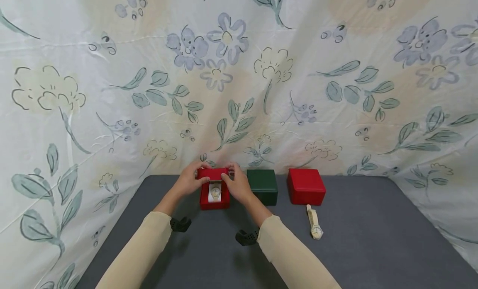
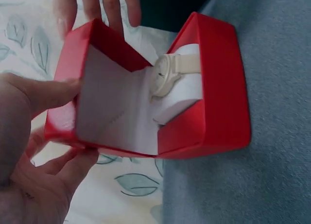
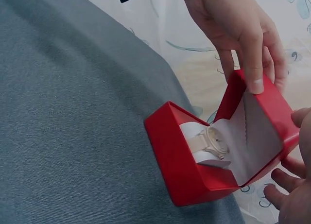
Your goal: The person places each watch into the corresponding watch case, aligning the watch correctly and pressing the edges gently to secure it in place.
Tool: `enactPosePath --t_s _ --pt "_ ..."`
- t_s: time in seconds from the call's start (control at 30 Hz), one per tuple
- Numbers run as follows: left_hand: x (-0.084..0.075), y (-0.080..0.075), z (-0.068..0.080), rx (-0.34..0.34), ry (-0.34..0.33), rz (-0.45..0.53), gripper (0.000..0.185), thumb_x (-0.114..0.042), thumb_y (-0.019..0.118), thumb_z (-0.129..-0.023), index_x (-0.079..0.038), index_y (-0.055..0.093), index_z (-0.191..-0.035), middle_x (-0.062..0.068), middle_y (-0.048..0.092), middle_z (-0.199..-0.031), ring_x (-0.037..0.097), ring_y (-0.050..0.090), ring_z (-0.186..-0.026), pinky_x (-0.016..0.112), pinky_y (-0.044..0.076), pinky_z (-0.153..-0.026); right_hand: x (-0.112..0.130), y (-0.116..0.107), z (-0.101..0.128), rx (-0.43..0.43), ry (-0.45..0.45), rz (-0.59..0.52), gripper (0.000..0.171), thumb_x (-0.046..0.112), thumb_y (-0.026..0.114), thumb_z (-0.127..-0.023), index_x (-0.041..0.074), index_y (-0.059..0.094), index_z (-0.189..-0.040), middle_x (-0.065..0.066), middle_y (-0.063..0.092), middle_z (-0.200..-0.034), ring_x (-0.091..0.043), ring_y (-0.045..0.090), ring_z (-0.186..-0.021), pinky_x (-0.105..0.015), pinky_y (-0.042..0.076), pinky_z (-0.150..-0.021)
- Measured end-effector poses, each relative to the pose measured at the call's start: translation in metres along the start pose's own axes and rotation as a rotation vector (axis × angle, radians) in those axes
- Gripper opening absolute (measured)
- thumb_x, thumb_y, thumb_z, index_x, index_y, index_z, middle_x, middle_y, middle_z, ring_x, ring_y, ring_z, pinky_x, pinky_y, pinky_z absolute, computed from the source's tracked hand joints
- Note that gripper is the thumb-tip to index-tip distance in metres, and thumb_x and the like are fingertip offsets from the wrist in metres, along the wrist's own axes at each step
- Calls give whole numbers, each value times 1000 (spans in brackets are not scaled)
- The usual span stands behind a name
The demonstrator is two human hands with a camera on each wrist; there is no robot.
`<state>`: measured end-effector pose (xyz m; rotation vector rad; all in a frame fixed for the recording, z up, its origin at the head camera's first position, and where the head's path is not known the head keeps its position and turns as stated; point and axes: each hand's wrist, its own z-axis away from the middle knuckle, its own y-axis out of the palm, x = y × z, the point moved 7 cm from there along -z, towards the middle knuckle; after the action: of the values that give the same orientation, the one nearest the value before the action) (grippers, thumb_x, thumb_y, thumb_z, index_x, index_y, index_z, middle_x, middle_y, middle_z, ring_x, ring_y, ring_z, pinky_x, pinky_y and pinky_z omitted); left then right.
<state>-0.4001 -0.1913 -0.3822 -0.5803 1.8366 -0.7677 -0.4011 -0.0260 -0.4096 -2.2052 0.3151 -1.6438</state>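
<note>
A red watch box (image 1: 214, 205) stands with its lid raised at the left of the table. Inside it a cream watch (image 2: 165, 74) is wrapped round a white cushion (image 3: 214, 163). My left hand (image 1: 188, 181) holds the lid (image 1: 212, 173) at its left end, thumb on the front edge and fingers behind. At the lid's other end my right hand (image 1: 237, 183) has its thumb on the edge, with fingers spread round the back and side. The right wrist view shows the left thumb pressing the lid's rim, while the right hand is partly cut off at the frame edge.
Right of the open box stand a closed dark green box (image 1: 262, 187) and a closed red box (image 1: 306, 186). A second cream watch (image 1: 314, 222) lies stretched out on the grey table (image 1: 358, 247) before the red one. Flowered cloth (image 1: 239, 94) hangs behind the table.
</note>
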Motion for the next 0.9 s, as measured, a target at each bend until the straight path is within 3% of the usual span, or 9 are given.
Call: enactPosePath --t_s 0.1,0.23,0.33,0.67,0.9 --pt "7 9 6 53 9 -46 25 -12 74 -83 -13 64 -105 12 60 -115 30 53 -108 51 52 -91 -6 5 6 18 4 46 23 26 56 -97 9 57 -112 -14 57 -131 -32 52 -124 -50 46 -103" --pt "20 24 16 110 -8 -82 21 -17 77 -81 -15 65 -98 10 59 -116 29 52 -111 48 52 -93 -16 16 14 63 5 131 13 19 59 -95 8 61 -101 -17 47 -145 -35 45 -131 -50 46 -103" --pt "24 26 20 85 -20 -45 22 -16 77 -81 -15 65 -99 11 57 -119 29 51 -114 50 51 -95 -17 20 18 49 -8 138 11 13 63 -92 8 60 -101 -19 37 -152 -38 39 -137 -51 45 -105" --pt "21 19 21 78 -20 -47 21 -14 77 -80 -14 66 -98 11 57 -121 30 51 -114 47 55 -89 -14 24 21 10 3 128 11 12 65 -91 9 59 -101 -16 39 -152 -35 39 -138 -50 43 -107" --pt "18 21 22 74 -46 -74 22 -16 78 -80 -15 66 -98 10 57 -122 29 50 -115 48 53 -92 -15 23 22 11 25 102 13 13 64 -92 10 60 -104 -15 38 -153 -35 39 -138 -49 45 -104"
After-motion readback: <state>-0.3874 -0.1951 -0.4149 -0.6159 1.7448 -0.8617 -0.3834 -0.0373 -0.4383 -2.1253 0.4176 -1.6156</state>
